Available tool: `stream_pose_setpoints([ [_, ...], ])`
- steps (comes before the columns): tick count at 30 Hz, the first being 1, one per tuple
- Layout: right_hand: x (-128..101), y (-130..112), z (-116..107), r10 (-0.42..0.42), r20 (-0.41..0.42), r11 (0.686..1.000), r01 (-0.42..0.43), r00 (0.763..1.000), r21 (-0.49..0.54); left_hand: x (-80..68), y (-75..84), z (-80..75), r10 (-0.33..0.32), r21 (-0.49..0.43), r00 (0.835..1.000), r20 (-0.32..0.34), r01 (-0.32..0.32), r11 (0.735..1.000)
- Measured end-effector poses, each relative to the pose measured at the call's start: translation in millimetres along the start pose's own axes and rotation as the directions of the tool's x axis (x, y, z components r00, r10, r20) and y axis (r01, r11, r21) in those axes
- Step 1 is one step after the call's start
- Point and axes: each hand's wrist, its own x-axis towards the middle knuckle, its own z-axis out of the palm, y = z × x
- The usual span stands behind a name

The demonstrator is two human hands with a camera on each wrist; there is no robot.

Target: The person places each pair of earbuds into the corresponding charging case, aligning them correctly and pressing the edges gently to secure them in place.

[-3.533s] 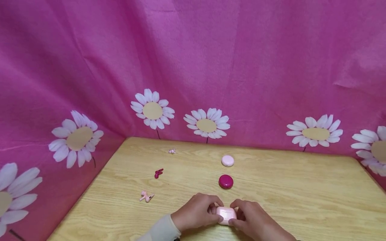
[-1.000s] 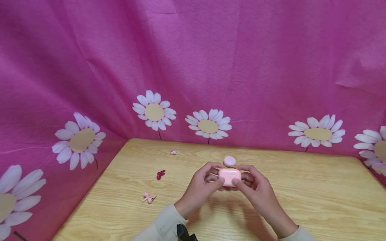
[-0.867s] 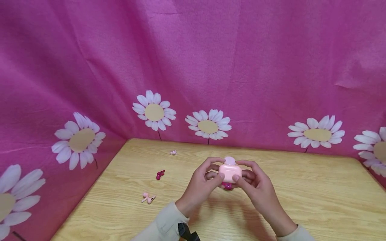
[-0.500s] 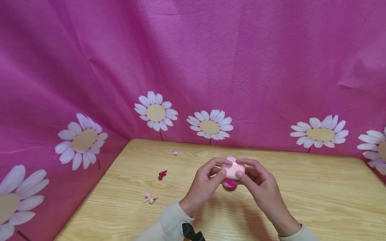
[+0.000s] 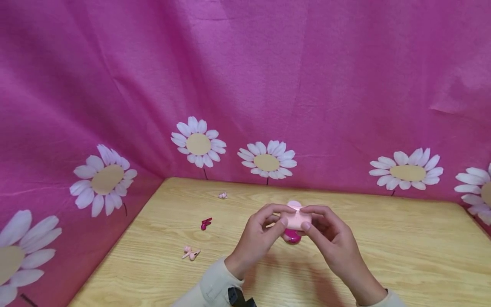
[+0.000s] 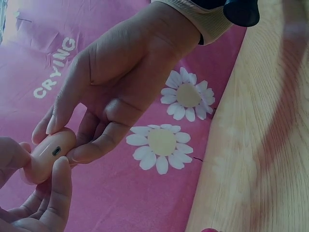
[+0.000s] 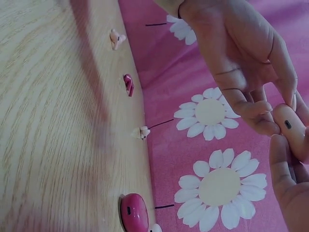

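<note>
Between both hands, raised over the table, is a light pink earbud case (image 5: 297, 221). My left hand (image 5: 256, 239) pinches its left end with thumb and fingers, and my right hand (image 5: 334, 238) does the same at the right end. A small dark charging port shows on the case's underside in the left wrist view, where the case (image 6: 47, 155) appears closed. Below and partly behind it, a glossy magenta round case (image 5: 293, 238) sits on the table. Beyond that stands a pale pink round case (image 5: 294, 204), mostly covered by the held case and fingers.
Left of the hands, three earbud pairs lie in a rough line on the wooden table (image 5: 383, 238): light pink earbuds (image 5: 191, 253) nearest, magenta earbuds (image 5: 206, 223), then pale pink earbuds (image 5: 222, 195) farthest. A pink curtain with daisies (image 5: 267, 162) rises along the back and left edges.
Both hands have lifted the light pink case from near the table's front edge and carried it farther back. During the last second they tilted it, and the magenta case shows more below it.
</note>
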Motion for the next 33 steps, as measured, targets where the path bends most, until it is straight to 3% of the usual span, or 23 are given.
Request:
stream_pose_setpoints([
  [7,-1.5,0.5,3.3,-0.043,-0.031,0.998,0.044,0.999,0.034,-1.3,0.0,-0.1,-0.006,0.009,1.0,-0.001,0.006,1.0],
  [13,-1.0,1.8,3.5,-0.06,-0.035,0.998,0.061,0.998,0.028,-0.5,-0.9,-0.4,-0.005,-0.047,1.0,0.022,0.006,0.999],
  [23,-1.6,-0.1,2.2,-0.024,-0.036,1.0,0.024,0.999,0.001,1.1,-0.1,0.2,-0.017,0.006,1.0,0.005,0.017,1.0],
  [33,-1.6,0.2,1.8,-0.028,-0.041,1.0,0.028,0.999,-0.001,1.2,1.2,-0.6,-0.054,-0.017,0.999,0.009,0.054,0.998],
])
